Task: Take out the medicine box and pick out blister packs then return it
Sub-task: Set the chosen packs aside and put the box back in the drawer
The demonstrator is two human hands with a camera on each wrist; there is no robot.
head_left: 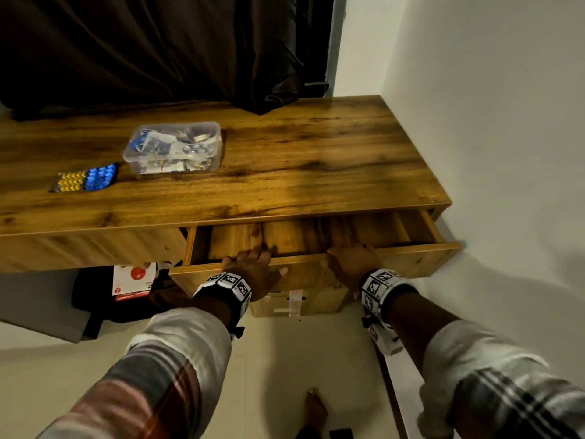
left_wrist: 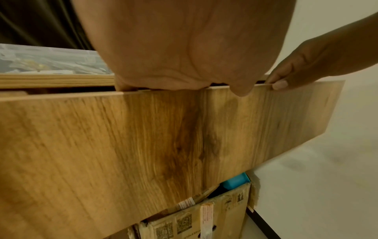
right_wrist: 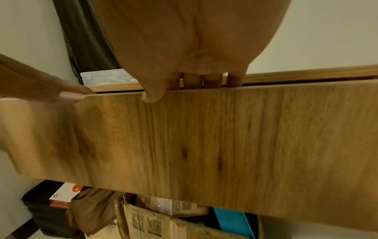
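A clear plastic medicine box (head_left: 173, 147) full of packs stands on the wooden table top (head_left: 316, 160), left of middle. Two blister packs, one yellow (head_left: 69, 181) and one blue (head_left: 100, 177), lie beside it on the left. The table's drawer (head_left: 316, 236) is pulled out and looks empty. Both hands grip the top edge of the drawer front (left_wrist: 163, 137): my left hand (head_left: 253, 264) near its left end, my right hand (head_left: 351, 261) near the middle. Fingers hook over the edge inside, thumbs (right_wrist: 152, 97) lie on the outer face.
A white wall (head_left: 490, 122) runs close along the table's right end. Dark curtains (head_left: 158, 42) hang behind the table. Under the table stand a cardboard carton (right_wrist: 163, 223), a black bag (head_left: 95, 299) with a white and red box, and something teal (left_wrist: 235, 181).
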